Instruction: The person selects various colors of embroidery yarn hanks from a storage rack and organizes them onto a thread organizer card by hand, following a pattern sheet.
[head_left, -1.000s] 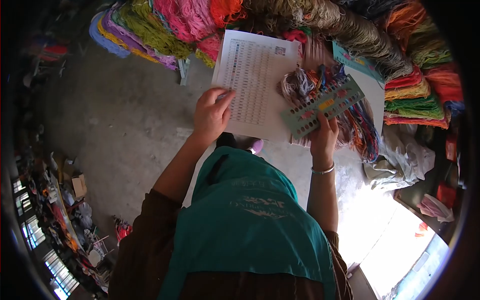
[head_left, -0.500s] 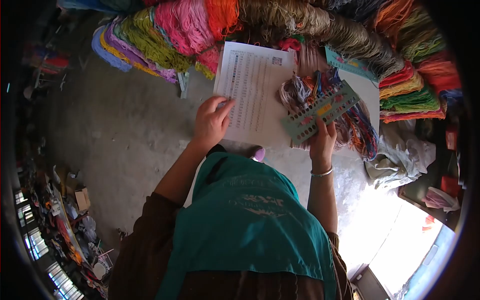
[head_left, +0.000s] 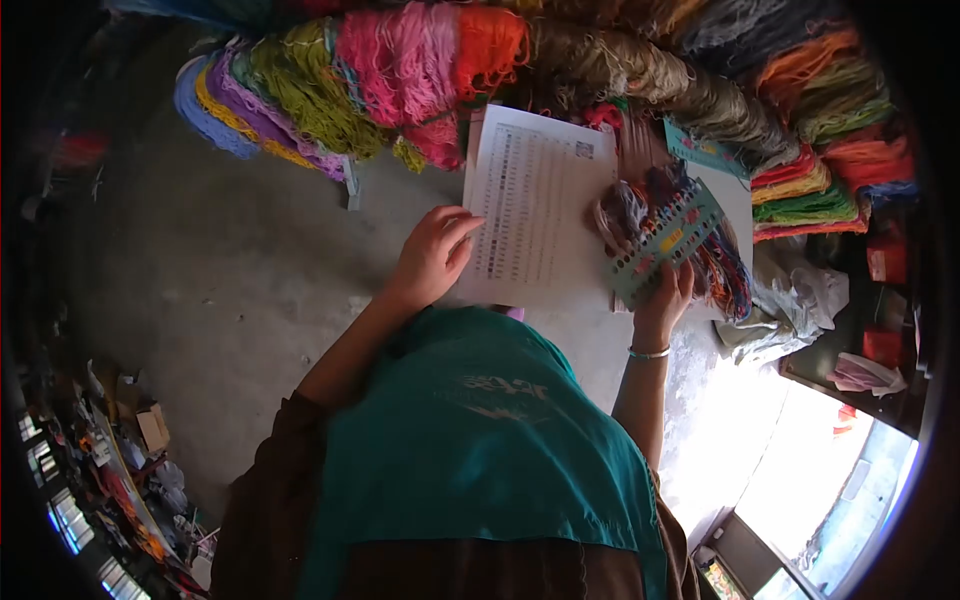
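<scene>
A printed sheet (head_left: 545, 215) with rows of a chart and a small square code lies on a white surface in front of me. My left hand (head_left: 436, 255) rests at its left edge, with loosely bent fingers apart and nothing visible in them. My right hand (head_left: 664, 298) grips the lower edge of a green thread card (head_left: 645, 262), which has rows of holes and a yellow label. The card lies tilted over bundles of multicoloured thread (head_left: 625, 210), partly covering them. A second green card (head_left: 705, 150) is behind, at the upper right.
Hanks of coloured yarn (head_left: 400, 65) hang along the far side, with brown ones (head_left: 650, 70) in the middle. Stacked skeins (head_left: 805, 200) and a crumpled pale bag (head_left: 790, 300) are on the right. Concrete floor (head_left: 240, 290) shows at left; a bright doorway (head_left: 740, 450) is at lower right.
The view has shifted, so the sheet and yarn sit lower and further right. My left fingers now lie at the sheet's edge rather than further over it. My right hand still grips the card.
</scene>
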